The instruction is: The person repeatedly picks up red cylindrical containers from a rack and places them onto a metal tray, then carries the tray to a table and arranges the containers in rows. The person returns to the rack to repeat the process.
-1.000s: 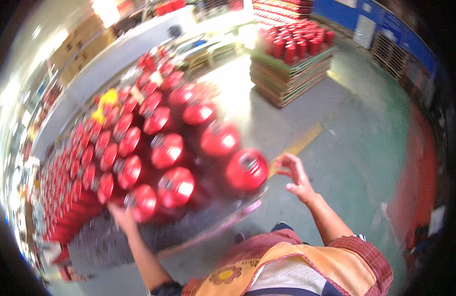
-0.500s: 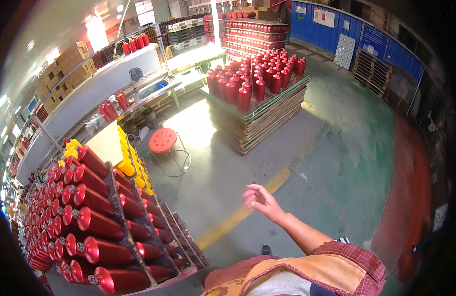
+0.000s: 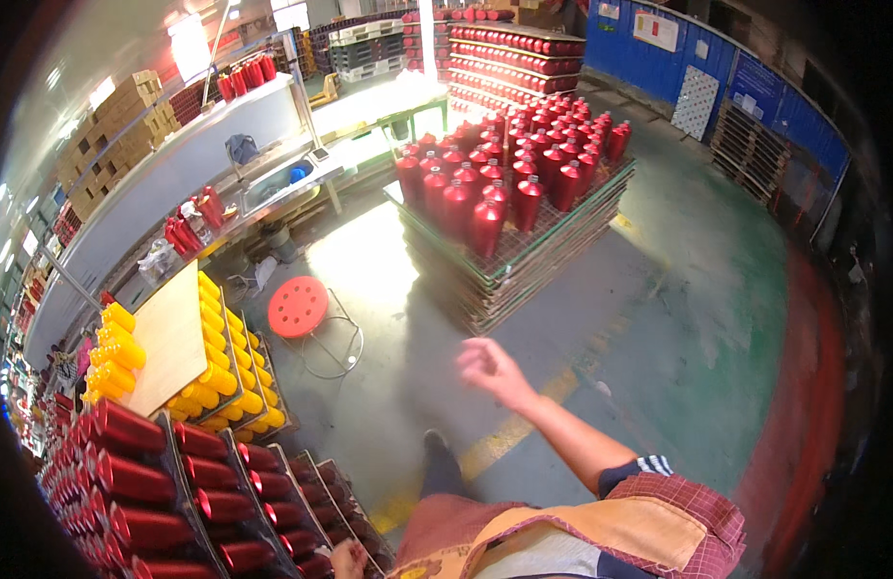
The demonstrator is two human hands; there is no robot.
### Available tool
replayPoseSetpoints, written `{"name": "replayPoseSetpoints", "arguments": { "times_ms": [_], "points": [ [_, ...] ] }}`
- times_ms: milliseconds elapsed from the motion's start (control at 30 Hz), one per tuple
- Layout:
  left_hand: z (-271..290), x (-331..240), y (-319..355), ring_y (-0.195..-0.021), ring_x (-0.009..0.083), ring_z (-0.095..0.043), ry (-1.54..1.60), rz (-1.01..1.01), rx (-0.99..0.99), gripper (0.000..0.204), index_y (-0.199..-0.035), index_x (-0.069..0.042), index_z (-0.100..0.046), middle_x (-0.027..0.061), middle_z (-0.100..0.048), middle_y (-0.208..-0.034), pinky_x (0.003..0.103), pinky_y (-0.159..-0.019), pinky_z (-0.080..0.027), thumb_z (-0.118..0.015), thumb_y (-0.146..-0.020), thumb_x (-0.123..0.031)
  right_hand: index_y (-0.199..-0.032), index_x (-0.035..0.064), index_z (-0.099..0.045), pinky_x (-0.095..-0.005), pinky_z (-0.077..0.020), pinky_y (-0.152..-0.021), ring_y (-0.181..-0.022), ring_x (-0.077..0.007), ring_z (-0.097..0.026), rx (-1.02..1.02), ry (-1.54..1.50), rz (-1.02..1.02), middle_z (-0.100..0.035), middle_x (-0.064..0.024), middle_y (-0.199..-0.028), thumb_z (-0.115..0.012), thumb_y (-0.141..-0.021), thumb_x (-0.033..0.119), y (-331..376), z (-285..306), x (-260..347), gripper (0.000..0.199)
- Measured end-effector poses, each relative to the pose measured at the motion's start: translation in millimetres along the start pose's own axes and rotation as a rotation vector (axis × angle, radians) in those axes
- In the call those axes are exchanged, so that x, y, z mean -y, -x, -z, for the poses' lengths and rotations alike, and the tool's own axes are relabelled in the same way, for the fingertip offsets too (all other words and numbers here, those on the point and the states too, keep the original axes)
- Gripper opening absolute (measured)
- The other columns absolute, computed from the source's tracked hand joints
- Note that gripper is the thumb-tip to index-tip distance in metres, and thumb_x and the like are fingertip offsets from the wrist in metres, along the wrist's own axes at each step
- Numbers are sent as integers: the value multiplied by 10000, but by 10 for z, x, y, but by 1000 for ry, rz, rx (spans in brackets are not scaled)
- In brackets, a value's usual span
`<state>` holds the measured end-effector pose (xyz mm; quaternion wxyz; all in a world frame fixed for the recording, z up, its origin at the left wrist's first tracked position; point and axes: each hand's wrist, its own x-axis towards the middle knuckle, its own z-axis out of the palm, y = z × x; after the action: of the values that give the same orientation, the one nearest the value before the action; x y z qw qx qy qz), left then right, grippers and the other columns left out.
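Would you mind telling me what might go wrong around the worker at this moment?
The stacked red cylinders lie on their sides close beside the left hand; a knock might set one rolling. The red stool and the loose cable on the floor ahead could trip a foot. The right hand is empty, held in mid-air.

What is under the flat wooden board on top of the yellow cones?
Rows of yellow cones poke out around the flat wooden board. The ones right under the board are covered, so they cannot be seen.

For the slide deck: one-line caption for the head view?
Right hand open in mid-air above the concrete floor, facing a pallet stack of upright red cones; left hand beside racked red cones.
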<state>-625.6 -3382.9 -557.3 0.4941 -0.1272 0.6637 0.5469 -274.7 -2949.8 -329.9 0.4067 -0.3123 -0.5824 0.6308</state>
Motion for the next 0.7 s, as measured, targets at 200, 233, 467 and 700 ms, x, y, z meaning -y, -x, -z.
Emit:
{"name": "replayPoseSetpoints", "arguments": {
  "times_ms": [200,233,467,700],
  "points": [
    [-1886,-2291,-1377,-656,138,-620,237,-241,154,74,-837,-110,-614,12,-654,-764,268,-559,-503,-638,-905,-128,-1364,50,-434,-282,-520,-774,-884,-126,-585,-165,-85,-72,-588,-69,-1105,-662,-900,28,-1544,350,-84,517],
    [-2262,-2676,-1521,-739,134,-635,96,-257,136,46,-916,-105,-630,18,-683,-836,259,-618,-513,-638,-918,-150,-1356,55,-440,-271,-507,-783,-893,-109,-566,-140,-30,-65,-581,-54,-1100,-663,-894,12,-1808,343,-51,515],
    [-4770,-4924,-2411,-838,146,-642,-68,-287,448,236,-1161,-68,-620,43,-688,-1028,281,-696,-528,-632,-954,-180,-1340,66,-469,-245,-484,-817,-893,-87,-544,-33,101,-31,-592,-35,-1088,-641,-893,21,-3795,224,-206,481],
    [-5838,-6380,-4116,-771,132,-660,-218,-270,314,170,-1045,-86,-682,15,-699,-873,270,-656,-530,-637,-951,-219,-1304,48,-501,-307,-543,-789,-870,-124,-639,-57,128,-63,-656,-57,-998,-611,-915,71,-6342,59,-853,404]
  ]
}}
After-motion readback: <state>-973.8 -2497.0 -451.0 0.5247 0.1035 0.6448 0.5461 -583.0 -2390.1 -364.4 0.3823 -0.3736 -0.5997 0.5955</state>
